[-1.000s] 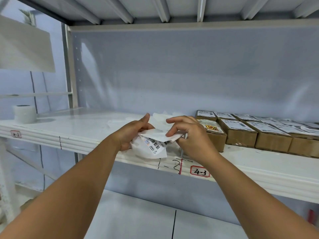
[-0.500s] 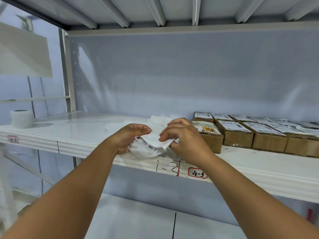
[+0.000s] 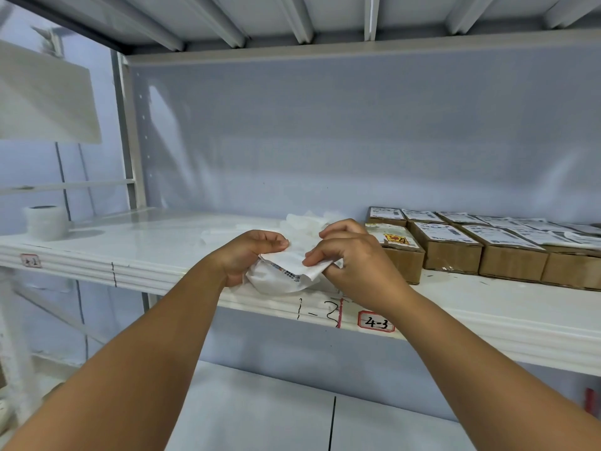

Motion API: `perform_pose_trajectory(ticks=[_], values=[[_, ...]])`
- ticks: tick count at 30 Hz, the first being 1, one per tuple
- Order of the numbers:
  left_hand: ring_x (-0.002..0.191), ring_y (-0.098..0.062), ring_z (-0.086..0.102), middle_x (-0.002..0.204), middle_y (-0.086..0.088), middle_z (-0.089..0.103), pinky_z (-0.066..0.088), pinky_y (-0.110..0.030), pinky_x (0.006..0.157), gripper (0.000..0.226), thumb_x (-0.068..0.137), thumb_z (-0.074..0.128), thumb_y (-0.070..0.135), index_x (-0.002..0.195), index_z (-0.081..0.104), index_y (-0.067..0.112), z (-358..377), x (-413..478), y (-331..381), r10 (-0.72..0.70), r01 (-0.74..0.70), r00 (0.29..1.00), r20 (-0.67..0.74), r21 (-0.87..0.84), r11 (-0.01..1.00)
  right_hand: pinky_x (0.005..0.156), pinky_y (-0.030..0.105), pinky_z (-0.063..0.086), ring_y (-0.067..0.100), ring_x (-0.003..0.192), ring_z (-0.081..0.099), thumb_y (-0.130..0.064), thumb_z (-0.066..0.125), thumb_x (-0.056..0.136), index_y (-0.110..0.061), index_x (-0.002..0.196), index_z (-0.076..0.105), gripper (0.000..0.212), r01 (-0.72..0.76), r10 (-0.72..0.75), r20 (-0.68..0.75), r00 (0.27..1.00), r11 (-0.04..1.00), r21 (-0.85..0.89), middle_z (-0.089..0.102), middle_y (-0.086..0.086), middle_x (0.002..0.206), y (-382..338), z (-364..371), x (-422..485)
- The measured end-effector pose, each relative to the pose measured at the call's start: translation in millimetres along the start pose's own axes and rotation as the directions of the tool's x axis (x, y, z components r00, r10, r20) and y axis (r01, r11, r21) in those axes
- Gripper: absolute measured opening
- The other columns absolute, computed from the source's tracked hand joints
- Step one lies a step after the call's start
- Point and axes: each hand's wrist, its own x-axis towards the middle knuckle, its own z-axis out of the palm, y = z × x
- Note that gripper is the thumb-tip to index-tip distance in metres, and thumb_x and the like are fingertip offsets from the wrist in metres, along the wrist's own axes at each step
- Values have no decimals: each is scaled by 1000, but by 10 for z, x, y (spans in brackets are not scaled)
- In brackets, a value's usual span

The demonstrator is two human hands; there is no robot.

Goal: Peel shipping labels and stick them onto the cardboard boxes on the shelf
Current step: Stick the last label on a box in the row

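Both bare forearms reach up from below, crossing over the lower shelf board (image 3: 260,415). Past them runs the white front lip of the shelf (image 3: 162,271), with a red-bordered tag reading 4-3 (image 3: 376,322) stuck on it, a handwritten mark (image 3: 320,312) just left of that, and another small tag (image 3: 31,260) far along to the left.

Right over that lip, the two hands meet around a shipping label (image 3: 286,275), a crumpled white sheet with print showing. The left hand (image 3: 247,255) has its fingers curled round the left part of the sheet, cupping it from below. The right hand (image 3: 354,258) pinches the upper right edge between thumb and fingertips, with the paper bent between the two grips. The label is held clear of the shelf surface, just left of the boxes.

Behind the hands lies a loose heap of white paper scraps (image 3: 302,222). To the right, the cardboard boxes (image 3: 455,252) stand in rows on the shelf, most with white labels on top; the nearest box (image 3: 401,258) carries a sticker with yellow and red on it. Far to the left stands a white roll (image 3: 45,221). The pale back panel (image 3: 325,141) closes it all off.
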Motion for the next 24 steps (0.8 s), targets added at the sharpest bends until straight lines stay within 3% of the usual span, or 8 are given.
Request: perform_pose_trajectory(ticks=[4, 10, 15, 20, 24], values=[[55, -10, 60, 65, 2, 65, 44, -18, 53, 18, 90, 54, 12, 73, 60, 12, -3, 9, -3, 5, -4, 1000, -27, 32, 999, 81, 10, 35, 12, 102, 50, 5, 59, 69, -18, 82, 77, 32, 7, -7, -15, 1000, 1000, -8, 73, -4, 83, 8, 11, 1], [52, -10, 57, 59, 1, 60, 44, -16, 50, 22, 94, 48, 7, 73, 55, 8, 33, 25, -16, 7, -7, 998, -58, -4, 1000, 81, 19, 38, 16, 100, 54, 6, 64, 69, -18, 82, 78, 30, 17, -18, -13, 1000, 999, -30, 73, -5, 81, -7, 12, -7], [41, -9, 40, 47, 6, 43, 26, -22, 47, 29, 95, 49, 13, 67, 53, 14, 21, 29, -42, -1, 8, 987, -160, 41, 999, 77, 22, 41, 18, 96, 56, 3, 65, 68, -17, 80, 78, 26, 50, -52, -52, 997, 998, -40, 72, -5, 78, -37, 2, -4], [37, -6, 47, 43, 7, 50, 36, -12, 40, 29, 97, 43, 6, 69, 52, 10, 65, 15, -27, 19, -17, 980, -196, 11, 1000, 73, 25, 46, 16, 91, 56, -5, 58, 66, -17, 77, 78, 26, 83, -89, -91, 992, 995, -61, 72, -7, 75, -47, 30, -7], [50, -12, 55, 60, -1, 59, 42, -19, 50, 26, 96, 49, 11, 72, 59, 13, 35, 16, -37, 15, -10, 969, -246, 19, 1000, 71, 23, 45, 7, 87, 47, -2, 58, 62, -17, 75, 77, 28, 113, -122, -124, 985, 990, -80, 71, -8, 72, -42, 47, -11]])
